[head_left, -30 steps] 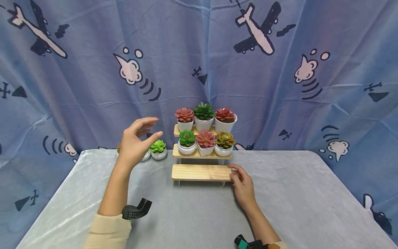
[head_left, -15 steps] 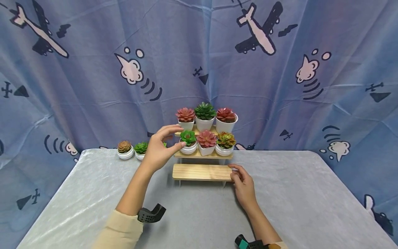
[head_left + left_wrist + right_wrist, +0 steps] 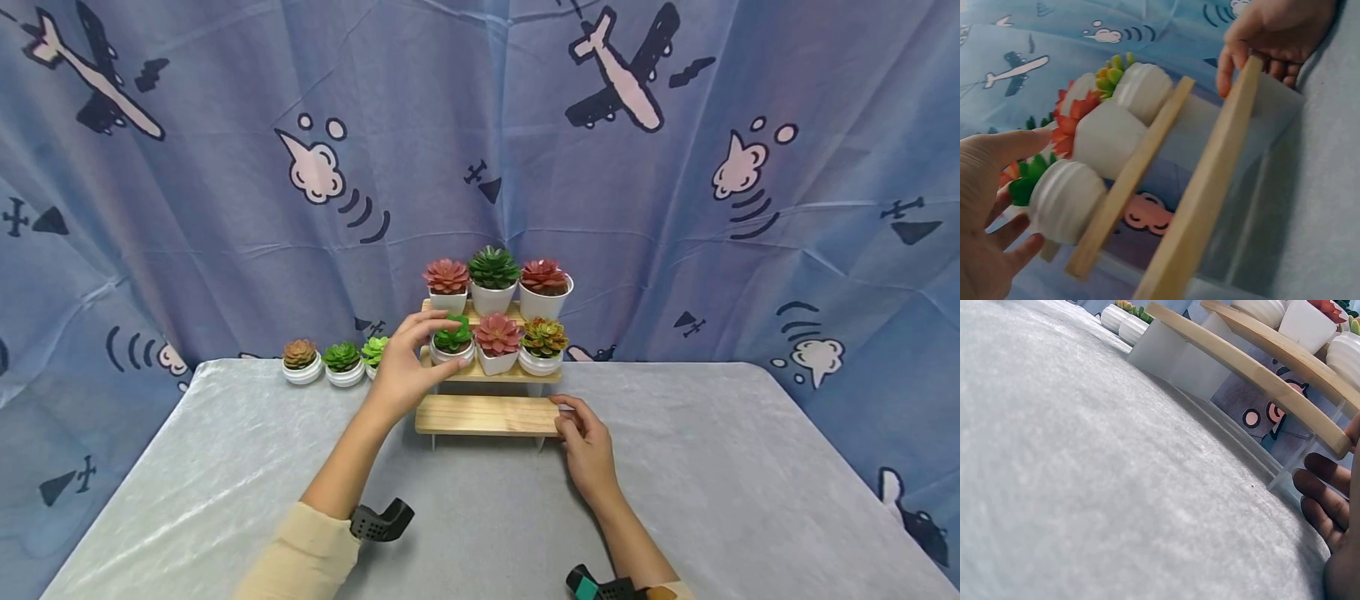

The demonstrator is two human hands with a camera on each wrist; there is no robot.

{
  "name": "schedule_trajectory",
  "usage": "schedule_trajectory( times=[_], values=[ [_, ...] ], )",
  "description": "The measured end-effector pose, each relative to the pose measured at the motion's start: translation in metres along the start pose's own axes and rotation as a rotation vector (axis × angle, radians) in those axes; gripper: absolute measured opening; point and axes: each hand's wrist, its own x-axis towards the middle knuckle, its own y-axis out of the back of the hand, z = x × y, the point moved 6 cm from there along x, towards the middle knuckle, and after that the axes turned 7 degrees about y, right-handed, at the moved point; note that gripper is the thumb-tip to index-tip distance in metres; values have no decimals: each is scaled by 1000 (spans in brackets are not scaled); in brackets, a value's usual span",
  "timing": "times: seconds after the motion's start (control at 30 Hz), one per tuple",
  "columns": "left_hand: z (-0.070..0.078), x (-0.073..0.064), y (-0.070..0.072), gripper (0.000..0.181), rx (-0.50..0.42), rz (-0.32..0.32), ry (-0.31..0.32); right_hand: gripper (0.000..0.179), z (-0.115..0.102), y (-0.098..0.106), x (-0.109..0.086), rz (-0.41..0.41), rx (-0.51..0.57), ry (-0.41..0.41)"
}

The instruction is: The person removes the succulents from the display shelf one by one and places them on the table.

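Observation:
A three-tier plant stand (image 3: 487, 414) has wooden boards on clear supports. My left hand (image 3: 405, 367) is at the left end of its middle tier, thumb and fingers spread around a green potted succulent (image 3: 453, 337) in a ribbed white pot. In the left wrist view, the thumb and fingers stand apart beside this pot (image 3: 1067, 201); firm contact cannot be made out. My right hand (image 3: 588, 446) grips the right end of the lowest board (image 3: 1210, 181). In the right wrist view, several of its fingers (image 3: 1322, 490) curl below the board end.
A pink succulent (image 3: 497, 337) and a yellow-red one (image 3: 543, 340) share the middle tier. Three larger potted succulents, including a dark green one (image 3: 493, 271), fill the top tier. Three small pots, one brown-topped (image 3: 301, 360), stand at the back left. A patterned curtain (image 3: 495, 125) hangs behind.
My left hand has moved right, from over the small pots at the back left to the green succulent on the middle tier. The right hand keeps its place at the lowest board.

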Motion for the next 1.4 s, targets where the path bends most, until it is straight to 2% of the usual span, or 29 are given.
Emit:
schedule_trajectory(
  times=[0.27, 0.6, 0.93, 1.1, 1.27, 1.4],
  values=[
    [-5, -1, -10, 50, 54, 107, -43, 33, 0, 0, 0, -9, -4, -17],
    [-7, -5, -14, 46, 166, 169, -73, 33, 2, 0, 0, -9, -4, -25],
    [-10, -5, -13, 46, 137, 152, -73, 33, 2, -1, 0, -9, -17, -26],
    [-11, -7, -12, 47, 93, 132, -48, 32, -1, 0, -2, 2, -11, -21],
    [-13, -11, -7, 47, 24, 131, -32, 32, -3, -2, -1, -1, -6, -5],
    [-12, -16, -2, 48, 24, 121, -15, 31, -3, -1, 0, 11, -12, -6]
  ],
)
